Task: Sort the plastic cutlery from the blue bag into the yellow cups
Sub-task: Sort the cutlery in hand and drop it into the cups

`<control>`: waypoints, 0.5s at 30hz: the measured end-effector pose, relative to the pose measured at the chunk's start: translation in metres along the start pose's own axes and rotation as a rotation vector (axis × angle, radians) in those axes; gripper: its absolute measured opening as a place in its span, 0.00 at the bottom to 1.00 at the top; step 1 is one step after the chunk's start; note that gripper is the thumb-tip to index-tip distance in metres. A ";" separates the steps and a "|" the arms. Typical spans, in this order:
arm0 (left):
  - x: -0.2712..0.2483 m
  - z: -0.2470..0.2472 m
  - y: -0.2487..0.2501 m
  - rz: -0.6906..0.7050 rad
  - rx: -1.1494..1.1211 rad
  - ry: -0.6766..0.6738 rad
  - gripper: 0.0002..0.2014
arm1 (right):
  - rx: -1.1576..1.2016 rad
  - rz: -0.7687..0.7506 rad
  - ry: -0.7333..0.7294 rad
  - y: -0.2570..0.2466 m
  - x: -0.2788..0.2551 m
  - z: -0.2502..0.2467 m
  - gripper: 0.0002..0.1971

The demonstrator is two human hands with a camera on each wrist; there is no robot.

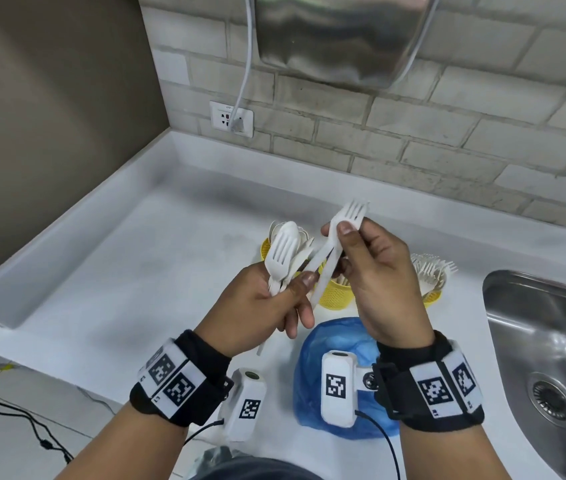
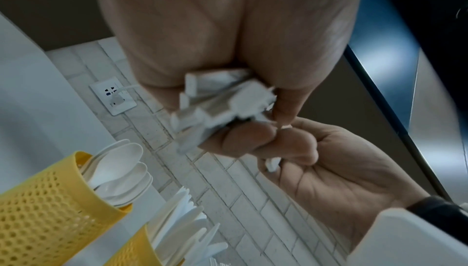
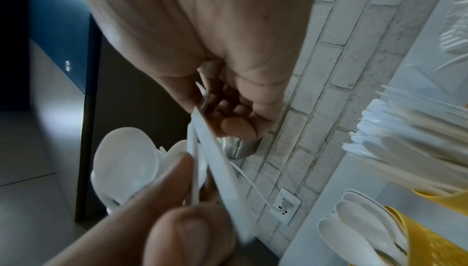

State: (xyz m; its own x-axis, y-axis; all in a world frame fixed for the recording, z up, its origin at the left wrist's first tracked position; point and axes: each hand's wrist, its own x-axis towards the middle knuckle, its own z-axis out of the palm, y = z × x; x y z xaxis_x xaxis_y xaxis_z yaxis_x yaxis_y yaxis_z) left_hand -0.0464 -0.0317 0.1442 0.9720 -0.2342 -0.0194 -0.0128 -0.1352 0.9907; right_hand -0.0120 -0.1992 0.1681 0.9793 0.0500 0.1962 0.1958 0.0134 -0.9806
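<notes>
Your right hand (image 1: 375, 271) pinches one white fork (image 1: 338, 237) by its neck. Its long axis runs from the prongs, up and away from you, down toward your left hand (image 1: 267, 299), which grips a mixed bundle (image 1: 283, 258) of forks and spoons. The cup with forks (image 1: 432, 289) stands just to the right behind your right hand, so I judge this hand is nearer. The blue bag (image 1: 340, 344) lies below on the white counter (image 1: 136, 258), a steel sink (image 1: 548, 341) to the right, a brick wall (image 1: 413, 133) behind.
</notes>
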 end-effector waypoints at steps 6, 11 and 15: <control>0.000 -0.002 -0.001 0.022 0.089 0.062 0.13 | 0.424 -0.013 0.177 -0.018 0.003 -0.008 0.12; 0.003 0.000 -0.005 0.106 0.176 0.258 0.10 | 0.327 -0.088 0.194 -0.026 -0.002 -0.005 0.12; 0.006 -0.001 -0.006 0.153 0.194 0.349 0.11 | 0.186 -0.076 0.109 -0.030 -0.010 0.006 0.09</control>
State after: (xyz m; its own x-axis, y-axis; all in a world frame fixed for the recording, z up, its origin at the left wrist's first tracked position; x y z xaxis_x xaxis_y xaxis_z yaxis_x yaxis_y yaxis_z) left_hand -0.0399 -0.0315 0.1382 0.9762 0.0695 0.2054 -0.1745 -0.3109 0.9343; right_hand -0.0279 -0.1940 0.1956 0.9638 -0.0667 0.2581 0.2663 0.1970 -0.9435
